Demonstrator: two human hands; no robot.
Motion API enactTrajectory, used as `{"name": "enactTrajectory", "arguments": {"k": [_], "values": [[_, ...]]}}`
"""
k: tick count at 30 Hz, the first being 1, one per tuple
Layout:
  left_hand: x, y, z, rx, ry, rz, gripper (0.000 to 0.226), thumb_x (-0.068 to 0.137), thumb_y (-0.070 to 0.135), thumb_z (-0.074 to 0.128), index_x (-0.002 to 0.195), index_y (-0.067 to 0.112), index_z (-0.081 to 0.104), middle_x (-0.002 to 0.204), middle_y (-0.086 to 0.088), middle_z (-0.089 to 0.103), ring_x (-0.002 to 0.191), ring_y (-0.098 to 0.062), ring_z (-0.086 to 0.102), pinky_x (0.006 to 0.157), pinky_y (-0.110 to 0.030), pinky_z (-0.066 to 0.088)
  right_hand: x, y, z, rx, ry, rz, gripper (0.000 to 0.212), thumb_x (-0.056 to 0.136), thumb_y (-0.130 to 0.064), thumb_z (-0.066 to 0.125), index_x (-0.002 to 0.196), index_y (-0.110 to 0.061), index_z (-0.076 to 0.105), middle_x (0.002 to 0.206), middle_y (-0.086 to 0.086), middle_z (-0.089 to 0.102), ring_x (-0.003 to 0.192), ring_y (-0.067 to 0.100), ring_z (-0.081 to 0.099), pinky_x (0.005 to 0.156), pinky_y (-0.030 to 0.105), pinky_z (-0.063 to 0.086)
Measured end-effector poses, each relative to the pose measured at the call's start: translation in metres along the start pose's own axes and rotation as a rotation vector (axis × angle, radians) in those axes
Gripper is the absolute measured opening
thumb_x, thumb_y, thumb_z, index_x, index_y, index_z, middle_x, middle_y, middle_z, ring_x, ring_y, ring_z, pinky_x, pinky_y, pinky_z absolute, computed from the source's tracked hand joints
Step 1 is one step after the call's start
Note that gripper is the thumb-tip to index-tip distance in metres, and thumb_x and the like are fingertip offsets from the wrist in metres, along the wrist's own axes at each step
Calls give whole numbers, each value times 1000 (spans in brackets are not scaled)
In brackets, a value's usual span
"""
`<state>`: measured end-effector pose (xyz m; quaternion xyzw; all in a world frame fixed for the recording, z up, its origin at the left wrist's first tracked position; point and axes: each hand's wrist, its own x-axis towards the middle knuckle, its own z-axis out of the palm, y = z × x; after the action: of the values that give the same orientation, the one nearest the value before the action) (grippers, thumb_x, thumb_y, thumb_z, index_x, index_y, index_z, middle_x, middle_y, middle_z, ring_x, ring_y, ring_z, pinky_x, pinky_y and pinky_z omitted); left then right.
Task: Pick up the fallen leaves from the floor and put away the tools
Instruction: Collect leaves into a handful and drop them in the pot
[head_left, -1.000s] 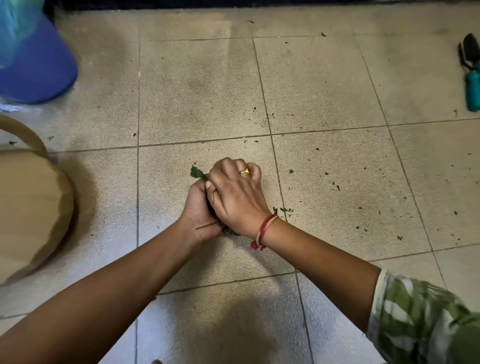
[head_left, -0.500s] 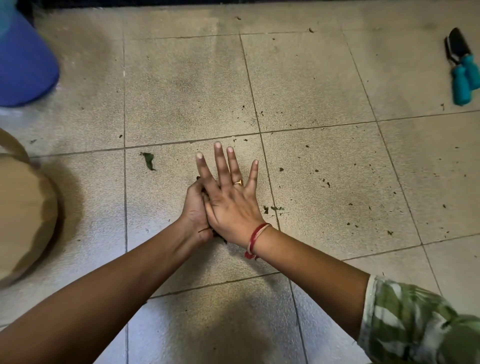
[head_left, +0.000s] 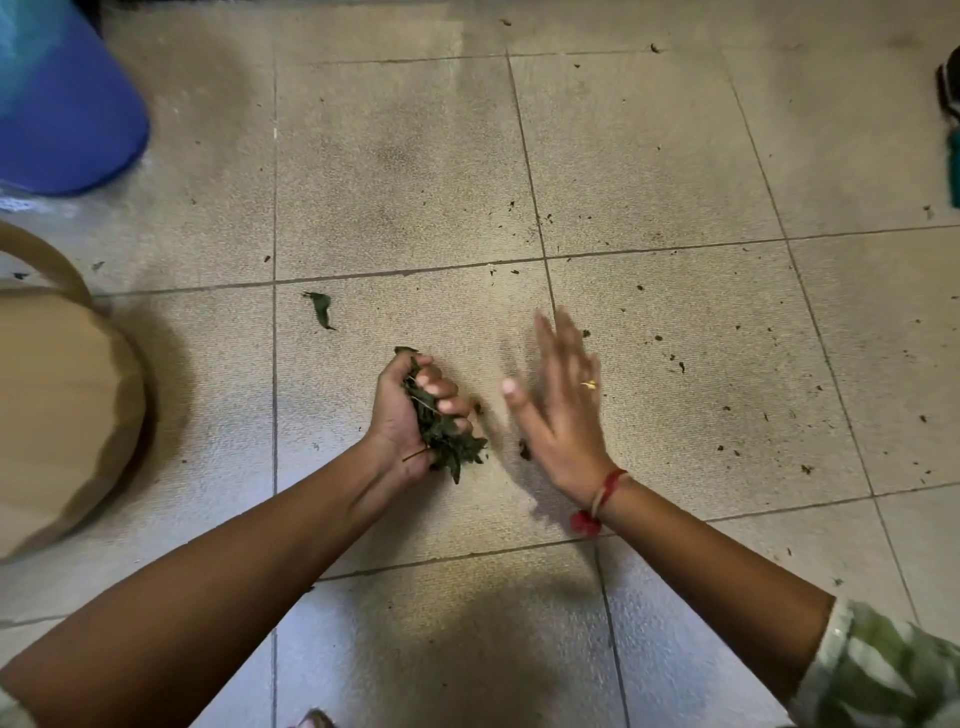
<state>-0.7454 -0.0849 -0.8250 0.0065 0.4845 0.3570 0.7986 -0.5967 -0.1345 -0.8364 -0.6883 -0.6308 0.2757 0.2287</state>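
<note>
My left hand (head_left: 410, 410) grips a bunch of dark green leaves (head_left: 444, 441) just above the tiled floor, with the leaf tips sticking out below my fingers. To its right my right hand (head_left: 558, 400) is apart from it, blurred, fingers straight and holding nothing. A single loose leaf (head_left: 321, 309) lies on the tile up and to the left of my left hand. A small leaf scrap (head_left: 524, 449) lies between my hands. At the right edge shows part of a tool with teal handles (head_left: 953, 156).
A tan round container (head_left: 62, 415) stands at the left edge. A blue bin with a plastic liner (head_left: 62, 104) stands at the top left. Several tiny leaf crumbs (head_left: 675, 364) dot the tiles to the right of my hands.
My right hand has lifted off my left hand and swung right, open. My left hand has turned up, showing the leaves in its grip. The view has shifted, so the tool sits at the edge.
</note>
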Motion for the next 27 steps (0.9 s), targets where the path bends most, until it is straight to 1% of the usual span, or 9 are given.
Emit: {"name": "enactTrajectory", "arguments": {"k": [4,10,12,14,17,20,22,24,27], "values": [[4,26,-22,-57,37,49,36,70,30,44,36,21,38,38,12,35,36,-7,34,45,-14,26,-22,42,-2,-313,-9,260,85,84,-75,-2,151,-23,-8,158,3,-16,145,16,-17,117,45,-9],[1,43,-38,-116,0,81,31,66,30,47,36,22,39,39,12,36,37,-6,35,44,-14,27,-34,-1,31,-309,-307,-69,68,98,-53,11,150,-16,-12,156,6,-21,144,19,-21,116,34,-17],[-2,45,-41,-112,-3,89,31,66,30,47,37,22,39,39,12,36,38,-6,36,44,-14,26,-41,-4,39,-385,-374,-266,61,101,-37,25,152,-11,4,159,10,0,147,25,-2,118,37,-6],[-3,47,-46,-124,-11,90,31,67,30,47,37,22,39,39,12,37,38,-6,36,44,-15,26,-43,1,35,-487,-400,-420,61,91,-23,44,147,-7,27,153,13,29,142,27,26,118,39,15],[-3,48,-54,-148,-9,76,32,67,30,47,37,22,39,39,12,37,38,-6,36,44,-14,27,-43,14,14,-549,-442,-574,54,91,-21,40,141,-3,40,145,14,43,134,28,41,111,38,32],[-2,46,-56,-166,-2,50,31,67,30,47,37,22,39,40,12,37,38,-6,36,42,-14,27,-45,26,-12,-614,-458,-710,48,92,-18,31,131,-2,54,135,14,54,123,28,54,98,33,47],[-1,43,-55,-161,-7,36,31,66,29,46,37,22,39,39,11,37,38,-6,36,43,-14,26,-46,31,-24,-625,-463,-754,43,91,-17,35,121,-3,62,125,12,62,110,26,62,78,29,57],[-1,40,-51,-141,-8,31,30,66,29,46,37,22,39,39,11,36,37,-7,36,42,-14,26,-43,34,-30,-609,-458,-783,32,90,-16,46,108,-4,70,111,9,67,93,21,66,58,25,56],[0,38,-46,-125,6,29,30,66,28,46,37,23,39,40,11,37,37,-7,36,42,-13,26,-32,27,-31,-595,-454,-758,26,82,-11,47,86,-10,73,86,4,66,68,16,61,45,23,48]]}}
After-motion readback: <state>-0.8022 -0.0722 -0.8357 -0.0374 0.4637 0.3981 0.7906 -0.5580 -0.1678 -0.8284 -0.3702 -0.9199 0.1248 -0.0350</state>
